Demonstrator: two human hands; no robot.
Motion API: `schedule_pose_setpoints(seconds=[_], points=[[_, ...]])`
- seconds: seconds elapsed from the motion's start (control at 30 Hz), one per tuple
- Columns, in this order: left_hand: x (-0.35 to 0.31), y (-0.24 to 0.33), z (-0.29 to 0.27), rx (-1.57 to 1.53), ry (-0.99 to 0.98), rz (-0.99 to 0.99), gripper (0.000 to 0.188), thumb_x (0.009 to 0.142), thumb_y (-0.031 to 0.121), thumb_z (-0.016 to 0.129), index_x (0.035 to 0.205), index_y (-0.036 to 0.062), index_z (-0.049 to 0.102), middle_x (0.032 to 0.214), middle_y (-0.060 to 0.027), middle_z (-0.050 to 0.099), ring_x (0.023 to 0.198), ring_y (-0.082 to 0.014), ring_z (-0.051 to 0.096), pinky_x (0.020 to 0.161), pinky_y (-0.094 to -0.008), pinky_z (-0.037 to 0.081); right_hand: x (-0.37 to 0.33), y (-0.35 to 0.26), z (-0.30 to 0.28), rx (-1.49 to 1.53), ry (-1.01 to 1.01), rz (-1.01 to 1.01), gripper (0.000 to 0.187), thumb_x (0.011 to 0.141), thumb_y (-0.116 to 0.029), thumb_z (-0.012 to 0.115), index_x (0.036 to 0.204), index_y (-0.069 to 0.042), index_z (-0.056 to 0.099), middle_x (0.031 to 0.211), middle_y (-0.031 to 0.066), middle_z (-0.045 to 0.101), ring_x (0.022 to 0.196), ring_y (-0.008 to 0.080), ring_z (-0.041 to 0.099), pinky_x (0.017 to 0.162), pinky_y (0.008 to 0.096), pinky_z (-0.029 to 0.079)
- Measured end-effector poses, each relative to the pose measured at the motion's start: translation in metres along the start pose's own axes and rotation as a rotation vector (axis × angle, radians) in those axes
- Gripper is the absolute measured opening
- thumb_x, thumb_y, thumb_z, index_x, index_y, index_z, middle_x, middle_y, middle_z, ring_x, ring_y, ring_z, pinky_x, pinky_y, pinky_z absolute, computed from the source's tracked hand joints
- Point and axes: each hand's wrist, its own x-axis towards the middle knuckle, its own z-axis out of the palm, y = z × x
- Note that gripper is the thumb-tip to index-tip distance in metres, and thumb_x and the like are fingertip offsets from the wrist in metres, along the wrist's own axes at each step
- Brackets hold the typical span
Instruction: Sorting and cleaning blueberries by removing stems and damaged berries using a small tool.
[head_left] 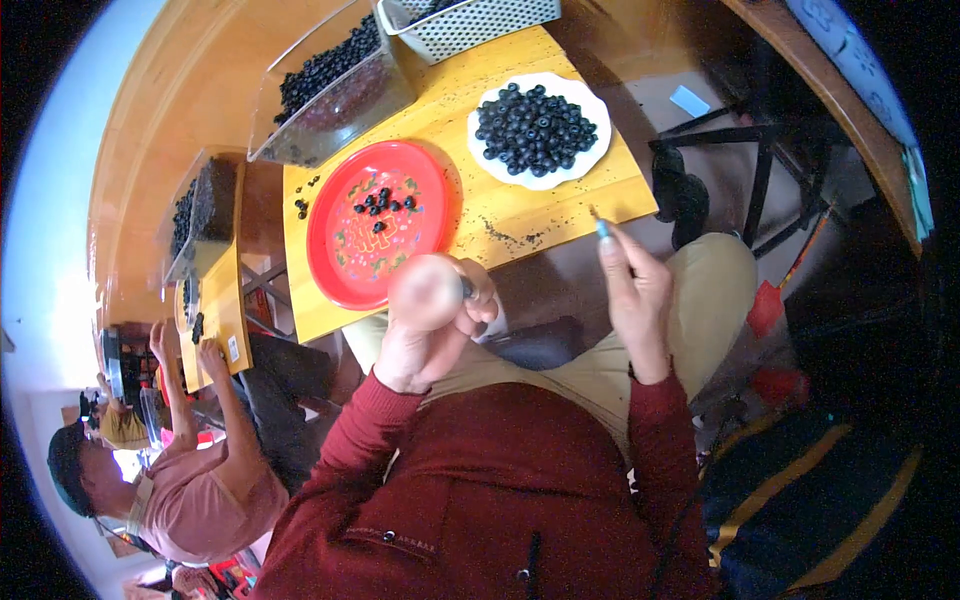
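Observation:
Between the fingertips of my left hand [440,320] sits one dark round berry [467,287], like a blueberry; part of this hand is blurred. My right hand [638,290] pinches a small teal-handled tool [602,229] with a thin tip pointing toward the table, apart from the left hand. Just beyond my left hand lies a red plate [432,240] with a printed pattern and several dark berries [380,203] on it. A scalloped white plate [597,103] heaped with blueberries [535,130] stands at the far right of the table.
Dark crumbs [515,236] litter the yellow wooden table [480,200]. A clear bin [340,120] of dark berries and a white perforated basket [470,33] stand at its far side. On the left, another person [200,490] reaches to a second table [225,320] with a bin.

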Motion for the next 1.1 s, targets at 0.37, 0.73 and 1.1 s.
schedule_pose_setpoints(seconds=[0.37, 0.73, 1.1], points=[[0.002, -0.013, -0.018, -0.077, 0.108, -0.104, 0.014, 0.097, 0.016, 0.062, 0.106, 0.0056, 0.063, 0.095, -0.0067, 0.067, 0.087, -0.0168, 0.062, 0.079, -0.0334, 0.054, -0.01, -0.038, 0.022, 0.186, -0.253, -0.044, 0.032, 0.098, -0.024, 0.062, 0.114, 0.002, 0.068, 0.097, 0.0174, 0.071, 0.085, 0.0218, 0.069, 0.074, 0.0325, 0.053], [0.001, -0.021, -0.012, 0.054, 0.056, -0.147, 0.017, 0.098, 0.013, 0.059, 0.11, 0.0012, 0.062, 0.101, -0.01, 0.068, 0.088, -0.0185, 0.067, 0.083, -0.0338, 0.056, -0.008, -0.036, 0.037, 0.288, -0.38, -0.079, 0.029, 0.091, -0.023, 0.071, 0.104, 0.002, 0.069, 0.082, 0.01, 0.068, 0.074, 0.0141, 0.064, 0.065, 0.0296, 0.05], [-0.005, 0.024, -0.027, 0.496, 0.255, -0.049, 0.012, 0.09, 0.004, 0.07, 0.101, 0.0016, 0.068, 0.092, -0.0069, 0.07, 0.079, -0.0133, 0.068, 0.074, -0.0272, 0.056, 0.0, -0.003, 0.037, 0.214, -0.248, 0.02, 0.024, 0.094, -0.02, 0.069, 0.104, 0.002, 0.07, 0.075, -0.0031, 0.061, 0.07, 0.0037, 0.05, 0.061, 0.0227, 0.043]])
